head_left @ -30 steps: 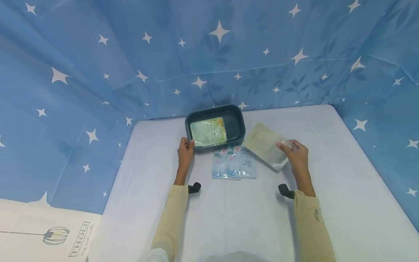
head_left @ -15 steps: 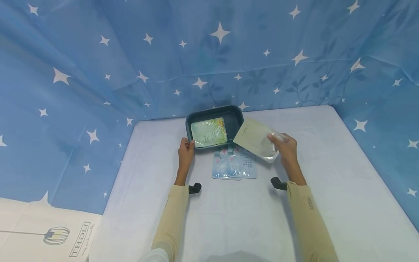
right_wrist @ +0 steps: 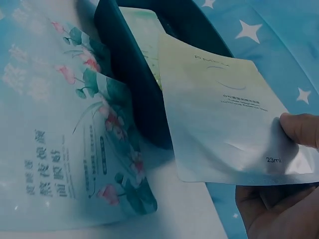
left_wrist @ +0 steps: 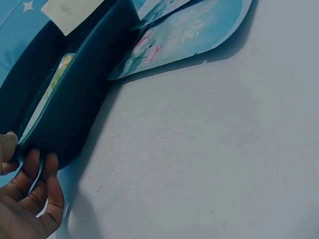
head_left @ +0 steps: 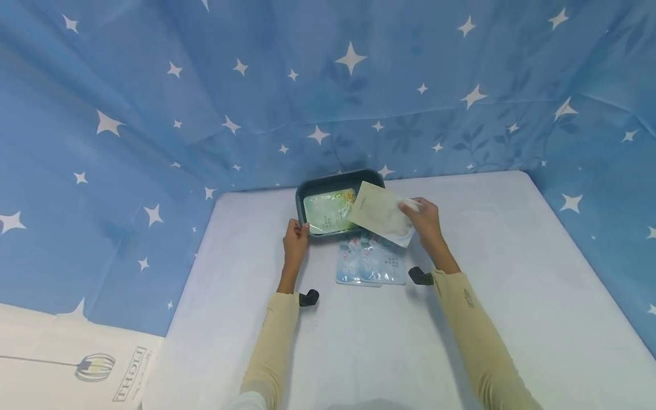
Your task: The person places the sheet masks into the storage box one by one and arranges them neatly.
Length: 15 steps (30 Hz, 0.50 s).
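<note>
My left hand [head_left: 295,242] pinches the near-left corner of a dark teal plastic tray [left_wrist: 75,107], thumb over the rim and fingers under it. Inside the tray lies a green sheet mask packet [head_left: 325,213] with yellow flowers. A pale yellow-and-silver sheet mask packet [right_wrist: 219,119] marked 23ml is in my right hand [head_left: 426,223], gripped at its right end between thumb and fingers. Its far end hangs over the tray's right side and partly covers the green packet. Two overlapping blue sheet mask packets [head_left: 392,269] with pink flowers lie in front of the tray.
The tray stands near the back edge of a white-covered table [head_left: 359,341]. Right behind it hangs a blue curtain [head_left: 287,102] with white stars, which also runs along both sides. A black wrist mount [head_left: 420,277] sticks out from each sleeve.
My right hand has carried the pale packet leftward and slightly up, from beside the tray to over its right part. The left hand stays on the tray corner. The view has shifted slightly.
</note>
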Available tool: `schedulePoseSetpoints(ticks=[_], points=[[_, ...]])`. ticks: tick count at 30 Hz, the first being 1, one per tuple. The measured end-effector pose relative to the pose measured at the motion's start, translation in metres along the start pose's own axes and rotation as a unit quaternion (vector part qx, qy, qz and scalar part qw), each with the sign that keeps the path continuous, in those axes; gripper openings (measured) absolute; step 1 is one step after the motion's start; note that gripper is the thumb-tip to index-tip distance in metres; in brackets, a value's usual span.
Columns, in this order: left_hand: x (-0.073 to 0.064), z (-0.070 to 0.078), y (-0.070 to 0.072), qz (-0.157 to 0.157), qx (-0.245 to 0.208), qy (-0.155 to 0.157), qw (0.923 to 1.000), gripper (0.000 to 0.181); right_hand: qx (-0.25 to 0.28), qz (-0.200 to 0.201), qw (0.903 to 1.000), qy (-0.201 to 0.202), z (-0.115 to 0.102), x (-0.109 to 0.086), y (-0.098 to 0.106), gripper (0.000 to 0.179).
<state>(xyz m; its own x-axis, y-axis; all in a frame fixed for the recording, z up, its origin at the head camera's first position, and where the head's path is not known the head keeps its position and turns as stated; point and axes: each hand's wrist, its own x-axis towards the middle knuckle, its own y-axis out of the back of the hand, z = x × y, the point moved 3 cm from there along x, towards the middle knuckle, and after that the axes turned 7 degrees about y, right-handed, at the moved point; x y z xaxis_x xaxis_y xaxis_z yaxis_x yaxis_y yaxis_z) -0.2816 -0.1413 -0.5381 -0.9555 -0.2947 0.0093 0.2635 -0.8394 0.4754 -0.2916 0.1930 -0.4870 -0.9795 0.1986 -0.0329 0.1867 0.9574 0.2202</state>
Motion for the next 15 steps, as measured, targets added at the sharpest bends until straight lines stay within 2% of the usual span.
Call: schedulePoseSetpoints(ticks=[6, 10, 15], points=[[0.0, -0.001, 0.0, -0.004, -0.011, -0.006, 0.9999, 0.02, -0.003, -0.031, 0.9993, 0.02, -0.009, 0.008, -0.014, 0.041], [0.002, 0.001, 0.0, 0.0, -0.007, -0.015, 0.9999, 0.02, -0.01, -0.045, 0.997, 0.062, -0.016, 0.013, -0.023, 0.039], [0.001, 0.0, 0.0, 0.003, -0.001, -0.005, 1.0, 0.019, -0.013, -0.049, 0.992, 0.116, -0.022, 0.02, -0.035, 0.039]])
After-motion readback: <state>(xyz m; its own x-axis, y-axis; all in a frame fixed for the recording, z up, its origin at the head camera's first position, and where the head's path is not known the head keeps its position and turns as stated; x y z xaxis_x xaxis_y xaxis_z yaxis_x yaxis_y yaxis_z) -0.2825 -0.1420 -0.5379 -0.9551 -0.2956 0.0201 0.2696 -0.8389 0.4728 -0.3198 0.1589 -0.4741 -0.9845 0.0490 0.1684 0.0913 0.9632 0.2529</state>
